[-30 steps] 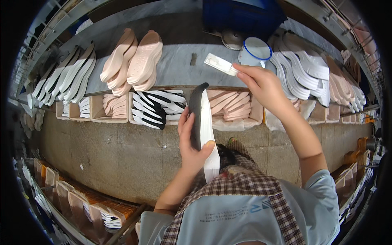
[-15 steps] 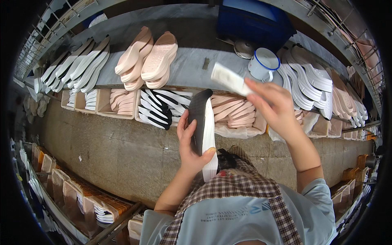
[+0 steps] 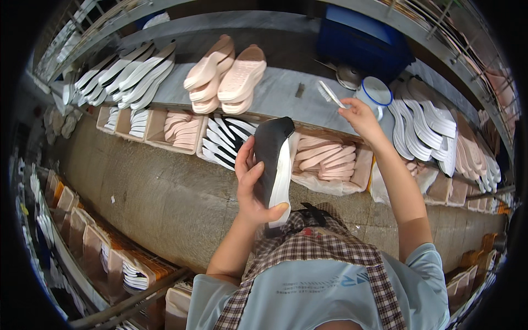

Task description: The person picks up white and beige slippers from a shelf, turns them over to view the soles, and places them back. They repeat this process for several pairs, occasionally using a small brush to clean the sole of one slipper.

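My left hand (image 3: pixel 250 187) grips a black and white shoe sole (image 3: pixel 275 159), held upright in front of my apron with its toe end away from me. The thumb presses on the white sidewall, and the fingers spread along the dark face. My right hand (image 3: pixel 360 118) pinches the handle of a white brush (image 3: pixel 330 93) above the bench, bristles toward the left. Just right of the brush stands a white enamel mug (image 3: pixel 376 83) with a blue rim; its contents cannot be made out. A round metal lid (image 3: pixel 347 77) lies beside the mug.
Pale pink soles (image 3: pixel 242 77) stand stacked on the grey bench (image 3: pixel 291 88), with white soles (image 3: pixel 146 77) at left and more (image 3: pixel 421 124) at right. Below its edge hang bins of black-and-white strips (image 3: pixel 220 146) and pink strips (image 3: pixel 324 157). A blue crate (image 3: pixel 363 47) sits behind.
My right hand has moved the brush away from the sole, farther over the bench toward the mug. The sole has turned slightly in my left hand, showing more of its dark face.
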`<state>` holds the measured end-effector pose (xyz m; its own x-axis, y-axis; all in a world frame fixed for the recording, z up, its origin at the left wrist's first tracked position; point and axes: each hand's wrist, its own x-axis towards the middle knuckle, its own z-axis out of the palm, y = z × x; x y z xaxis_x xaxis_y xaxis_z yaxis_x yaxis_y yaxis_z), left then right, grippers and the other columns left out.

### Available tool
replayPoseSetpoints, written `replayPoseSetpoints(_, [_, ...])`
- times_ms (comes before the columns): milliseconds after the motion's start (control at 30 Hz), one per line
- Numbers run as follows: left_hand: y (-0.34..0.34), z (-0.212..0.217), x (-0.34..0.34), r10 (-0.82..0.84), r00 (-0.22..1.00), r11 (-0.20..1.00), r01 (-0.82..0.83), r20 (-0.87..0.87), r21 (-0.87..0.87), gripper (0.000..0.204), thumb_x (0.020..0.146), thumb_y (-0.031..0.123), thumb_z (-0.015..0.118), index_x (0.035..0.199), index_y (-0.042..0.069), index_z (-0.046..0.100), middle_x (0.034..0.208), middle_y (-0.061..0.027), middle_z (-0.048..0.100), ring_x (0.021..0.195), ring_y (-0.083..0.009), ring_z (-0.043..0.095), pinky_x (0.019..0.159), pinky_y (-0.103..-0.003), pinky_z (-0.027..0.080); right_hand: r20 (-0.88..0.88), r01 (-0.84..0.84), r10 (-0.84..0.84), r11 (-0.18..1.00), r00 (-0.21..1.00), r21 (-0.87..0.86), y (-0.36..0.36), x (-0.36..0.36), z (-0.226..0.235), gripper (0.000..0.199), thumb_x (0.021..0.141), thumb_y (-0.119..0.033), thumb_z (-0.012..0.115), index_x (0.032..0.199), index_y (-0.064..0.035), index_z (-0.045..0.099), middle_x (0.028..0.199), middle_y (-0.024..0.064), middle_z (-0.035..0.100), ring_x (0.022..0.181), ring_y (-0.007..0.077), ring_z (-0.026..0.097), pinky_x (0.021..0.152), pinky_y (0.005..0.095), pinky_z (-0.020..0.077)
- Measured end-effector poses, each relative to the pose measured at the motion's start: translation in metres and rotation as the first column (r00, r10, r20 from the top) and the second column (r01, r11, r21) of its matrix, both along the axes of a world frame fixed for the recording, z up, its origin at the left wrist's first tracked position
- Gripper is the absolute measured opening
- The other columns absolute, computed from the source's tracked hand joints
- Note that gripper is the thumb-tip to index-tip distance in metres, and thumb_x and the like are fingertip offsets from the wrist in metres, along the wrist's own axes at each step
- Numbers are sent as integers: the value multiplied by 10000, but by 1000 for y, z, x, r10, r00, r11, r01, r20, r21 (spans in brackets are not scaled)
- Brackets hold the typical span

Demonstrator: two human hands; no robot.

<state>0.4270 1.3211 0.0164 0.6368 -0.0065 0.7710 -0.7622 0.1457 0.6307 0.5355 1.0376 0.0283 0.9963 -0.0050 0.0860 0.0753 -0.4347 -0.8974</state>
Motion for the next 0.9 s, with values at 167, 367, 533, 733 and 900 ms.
replayPoseSetpoints(167, [10, 9, -3, 47, 999, 999, -48, 11, 10, 765, 691, 426, 732, 1343, 186, 412, 1437, -280, 168, 1302, -433, 283, 1062, -513, 225, -312, 81, -31, 985, 950, 150, -7, 15, -25, 174, 915, -187, 482, 954, -26, 539, 761, 27, 591, 592, 64, 434, 471, 217, 371])
replayPoseSetpoints(367, [15, 13, -5, 76, 997, 997, -75, 16, -5, 765, 685, 428, 731, 1336, 176, 418, 1430, -281, 185, 1301, -434, 284, 1060, -515, 226, -321, 135, -79, 979, 944, 156, -3, 22, -43, 167, 916, -180, 475, 942, -32, 547, 787, 30, 573, 584, 81, 447, 459, 228, 377])
replayPoseSetpoints(533, [17, 12, -5, 78, 997, 997, -78, 27, -14, 764, 690, 425, 731, 1338, 171, 414, 1429, -278, 190, 1298, -433, 288, 1059, -514, 229, -317, 129, -64, 974, 946, 188, -5, 21, -46, 174, 909, -166, 486, 978, -22, 556, 789, 34, 567, 577, 92, 457, 456, 243, 384])
replayPoseSetpoints(733, [15, 10, -6, 76, 997, 997, -76, -4, -24, 766, 708, 427, 728, 1349, 167, 399, 1428, -275, 191, 1297, -428, 293, 1052, -510, 250, -150, 93, -73, 986, 986, 135, 3, 22, -45, 218, 883, -141, 523, 1049, -4, 558, 848, 69, 606, 635, 139, 522, 544, 259, 440])
replayPoseSetpoints(900, [17, 9, -3, 96, 995, 995, -97, -26, -33, 762, 717, 420, 727, 1355, 175, 391, 1428, -270, 191, 1297, -421, 296, 1046, -503, 271, 135, -163, 220, 926, 966, -341, 22, -14, -38, 214, 879, -142, 542, 1045, -14, 587, 851, 85, 620, 750, 162, 579, 685, 277, 472])
